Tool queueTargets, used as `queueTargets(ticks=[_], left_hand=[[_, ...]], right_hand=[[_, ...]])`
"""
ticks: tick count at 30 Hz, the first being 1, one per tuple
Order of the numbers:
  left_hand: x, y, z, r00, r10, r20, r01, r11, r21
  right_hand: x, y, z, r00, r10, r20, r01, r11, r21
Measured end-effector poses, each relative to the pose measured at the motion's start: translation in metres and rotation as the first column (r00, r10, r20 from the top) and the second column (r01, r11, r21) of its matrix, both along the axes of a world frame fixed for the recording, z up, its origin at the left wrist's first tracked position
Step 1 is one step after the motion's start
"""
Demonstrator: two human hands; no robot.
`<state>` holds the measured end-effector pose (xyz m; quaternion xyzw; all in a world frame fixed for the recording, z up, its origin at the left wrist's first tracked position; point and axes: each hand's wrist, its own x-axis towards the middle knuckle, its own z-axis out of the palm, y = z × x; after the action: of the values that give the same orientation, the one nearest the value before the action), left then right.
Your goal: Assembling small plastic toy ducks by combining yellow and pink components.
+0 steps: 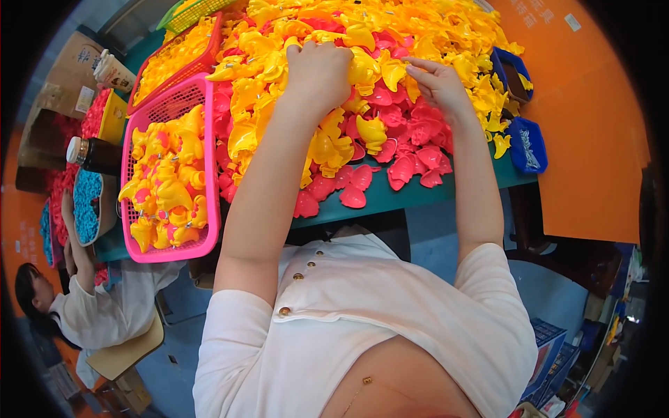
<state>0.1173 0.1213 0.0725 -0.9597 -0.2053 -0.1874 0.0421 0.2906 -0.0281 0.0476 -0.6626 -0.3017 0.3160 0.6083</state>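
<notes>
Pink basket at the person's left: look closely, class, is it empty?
No, the pink basket holds a heap of yellow pieces with pinkish-red parts showing among them.

Bright, fairly even light, seemingly from above. Small white glints on glossy yellow pieces (pixel 372 134); soft fold shadows on white shirt (pixel 390 348). Dark shade beneath counter (pixel 376 203). Centre reasonably crisp. Fisheye bends orange board (pixel 592 160) toward rim; corners black, lower-right clutter (pixel 557 355) soft, smeared.
</notes>
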Motion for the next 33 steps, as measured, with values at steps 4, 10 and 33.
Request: queueTargets(ticks=[4,10,33], left_hand=[[0.017,0.003,0.001,0.98,0.075,-0.185,-0.083,0.996,-0.035],[0.004,0.028,0.001,0.993,0.012,0.119,0.044,0.888,-0.458],[0.007,0.044,0.0,0.999,-0.006,-0.044,-0.003,0.983,-0.184]], right_hand=[[0.009,-0.006,-0.006,0.955,0.028,0.296,0.027,0.983,-0.183],[0.016,-0.013,-0.011,0.902,-0.022,0.432,0.065,0.994,-0.085],[0.04,0.128,0.025,0.385,0.156,0.91,0.109,0.971,-0.213]])
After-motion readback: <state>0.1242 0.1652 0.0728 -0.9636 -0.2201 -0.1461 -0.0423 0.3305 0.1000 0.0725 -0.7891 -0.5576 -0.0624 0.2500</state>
